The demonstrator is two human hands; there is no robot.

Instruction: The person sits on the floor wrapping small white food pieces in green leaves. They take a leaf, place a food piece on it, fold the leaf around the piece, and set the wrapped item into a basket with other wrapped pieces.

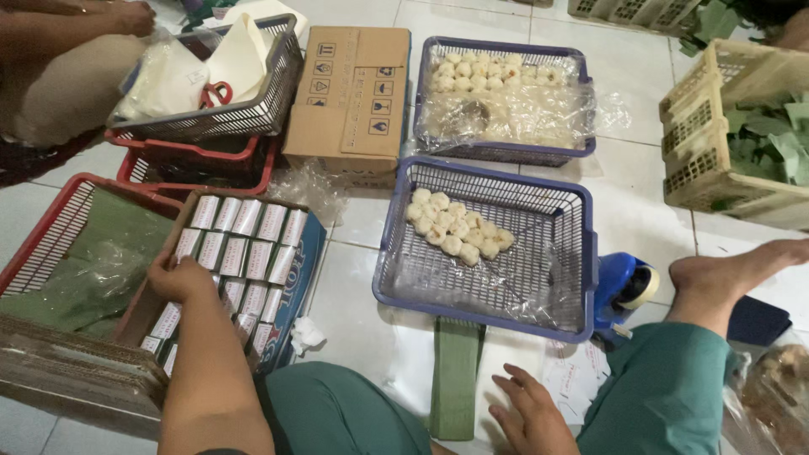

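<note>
Your left hand [181, 278] sits at about nine o'clock from your lap, reaching into the open cardboard box [291, 278] of small white packets [244, 240] standing in tight rows. The fingers curl over the packets at the near left of the rows, touching them, but you cannot tell whether they grip one. The upright rows let you pull a single packet by its top edge.

Your right hand [531, 417] rests at six o'clock on the tiled floor [362, 303], fingers spread and holding nothing, just beside a folded green strip [455, 375] lying straight toward twelve.

Just beyond the strip is a blue basket [581, 253] with a cluster of pale round dumplings [455, 227] gathered toward its far left corner, leaving most of the mesh bare. A second blue basket [506, 152] at twelve o'clock holds more of them under clear plastic wrap [539, 114]. A blue tape dispenser [628, 286] touches the near basket's right wall.

Open floor runs between the box and the near basket. At ten o'clock, a red basket [38, 244] lined with green leaf crowds the box's left side; another person's arm [59, 21] works farther off.
</note>
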